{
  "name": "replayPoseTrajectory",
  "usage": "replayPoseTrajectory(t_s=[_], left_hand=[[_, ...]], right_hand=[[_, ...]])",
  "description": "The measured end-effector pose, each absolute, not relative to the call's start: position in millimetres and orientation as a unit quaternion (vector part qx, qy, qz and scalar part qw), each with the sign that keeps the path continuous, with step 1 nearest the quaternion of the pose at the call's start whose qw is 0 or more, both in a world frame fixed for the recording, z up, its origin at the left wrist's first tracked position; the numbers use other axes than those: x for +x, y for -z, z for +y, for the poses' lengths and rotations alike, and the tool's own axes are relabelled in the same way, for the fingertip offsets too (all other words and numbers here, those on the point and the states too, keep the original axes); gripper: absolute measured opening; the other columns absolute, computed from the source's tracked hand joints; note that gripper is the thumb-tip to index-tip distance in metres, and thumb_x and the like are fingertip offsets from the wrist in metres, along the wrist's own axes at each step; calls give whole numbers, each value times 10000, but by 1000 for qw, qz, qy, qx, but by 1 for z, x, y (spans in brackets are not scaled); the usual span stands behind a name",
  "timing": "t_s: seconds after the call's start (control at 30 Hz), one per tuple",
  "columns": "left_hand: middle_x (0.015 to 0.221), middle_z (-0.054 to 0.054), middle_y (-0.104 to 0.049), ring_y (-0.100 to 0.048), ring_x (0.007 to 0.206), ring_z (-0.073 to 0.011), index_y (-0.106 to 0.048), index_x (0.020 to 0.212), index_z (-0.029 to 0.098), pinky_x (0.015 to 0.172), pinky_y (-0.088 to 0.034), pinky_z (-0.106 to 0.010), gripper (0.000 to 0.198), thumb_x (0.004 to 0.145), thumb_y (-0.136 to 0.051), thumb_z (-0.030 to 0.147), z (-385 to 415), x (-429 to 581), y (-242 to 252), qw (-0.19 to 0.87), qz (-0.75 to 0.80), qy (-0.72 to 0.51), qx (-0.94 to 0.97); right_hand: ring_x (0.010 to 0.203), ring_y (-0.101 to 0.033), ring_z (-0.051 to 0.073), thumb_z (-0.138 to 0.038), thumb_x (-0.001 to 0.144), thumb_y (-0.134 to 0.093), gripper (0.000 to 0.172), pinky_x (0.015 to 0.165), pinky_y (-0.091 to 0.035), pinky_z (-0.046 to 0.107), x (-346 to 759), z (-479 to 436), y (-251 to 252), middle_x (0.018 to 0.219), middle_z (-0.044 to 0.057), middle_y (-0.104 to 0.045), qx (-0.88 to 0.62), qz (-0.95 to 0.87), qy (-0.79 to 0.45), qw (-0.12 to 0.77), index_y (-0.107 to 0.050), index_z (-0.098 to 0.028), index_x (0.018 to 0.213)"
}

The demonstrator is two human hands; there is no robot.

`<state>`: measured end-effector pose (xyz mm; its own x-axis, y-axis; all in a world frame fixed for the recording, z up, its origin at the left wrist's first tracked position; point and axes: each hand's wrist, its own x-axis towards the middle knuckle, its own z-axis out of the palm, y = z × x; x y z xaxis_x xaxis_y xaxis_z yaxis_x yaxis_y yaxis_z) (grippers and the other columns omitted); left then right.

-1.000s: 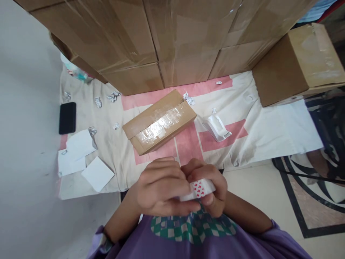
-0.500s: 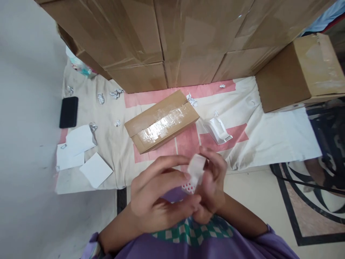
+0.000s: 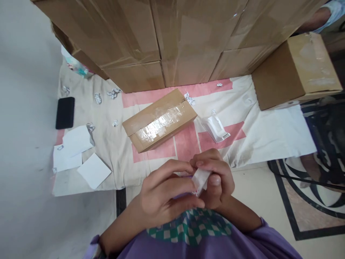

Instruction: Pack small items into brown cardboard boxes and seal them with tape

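Both of my hands are in front of my body, close together around a small roll of clear tape [image 3: 201, 178]. My left hand [image 3: 167, 192] has its fingertips and thumb closed on the roll's near left side. Wrapped around its right side is my right hand [image 3: 218, 176], thumb pressed against the roll. The fingers partly hide the roll; a bit of red pattern shows at its edge. Beyond the hands a white tape dispenser [image 3: 215, 128] rests on the cloth. A taped cardboard box [image 3: 159, 120] lies to the left of it.
Large taped cartons [image 3: 188, 39] stand along the back. Another carton [image 3: 293, 72] sits at the right, with a person's arm [image 3: 315, 19] behind it. White paper sheets [image 3: 94, 171], a black phone-like slab [image 3: 65, 112] and crumpled paper bits [image 3: 113, 93] lie on the cloth at left.
My right fingers have curled over the top of the tape roll, which has turned and shows less of its red pattern. A person's arm has come into view at the top right.
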<state>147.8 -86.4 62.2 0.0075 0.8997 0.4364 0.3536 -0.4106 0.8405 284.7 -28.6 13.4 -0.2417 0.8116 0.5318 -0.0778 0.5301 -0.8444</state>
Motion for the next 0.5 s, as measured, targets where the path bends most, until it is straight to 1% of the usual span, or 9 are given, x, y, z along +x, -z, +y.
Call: replayPoseTrajectory(t_s=[0.1, 0.27, 0.4, 0.5], left_hand=[[1118, -85, -666, -722, 864, -120, -627, 996, 145, 728, -626, -199, 257, 822, -791, 238, -90, 147, -62, 250, 486, -515, 660], [1065, -70, -703, -732, 913, -139, -656, 991, 141, 788, -632, -217, 240, 820, -791, 243, -90, 150, -64, 195, 516, -504, 665], [1018, -50, -709, -726, 900, -134, -649, 1015, 162, 773, -636, -222, 220, 850, -764, 250, -88, 150, -67, 207, 513, -501, 665], [1034, -48, -698, -713, 886, -124, -655, 956, 171, 767, -630, -219, 130, 878, -737, 234, -90, 151, -67, 222, 515, -492, 666]], right_hand=[[682, -579, 201, -295, 1013, -404, 264, 504, -494, 328, 285, -26, -13, 833, 58, -596, -260, -663, -361, 602, -630, -229, 1132], [678, -580, 193, -257, 1003, -425, 271, 488, -489, 317, 284, -23, -13, 840, 68, -617, -249, -664, -352, 611, -654, -195, 1133], [677, -587, 199, -264, 1004, -442, 262, 506, -485, 333, 283, -25, -14, 825, 66, -627, -251, -656, -358, 615, -666, -204, 1124], [682, -589, 196, -254, 998, -442, 266, 517, -485, 335, 283, -24, -13, 828, 63, -637, -251, -651, -360, 619, -671, -195, 1122]])
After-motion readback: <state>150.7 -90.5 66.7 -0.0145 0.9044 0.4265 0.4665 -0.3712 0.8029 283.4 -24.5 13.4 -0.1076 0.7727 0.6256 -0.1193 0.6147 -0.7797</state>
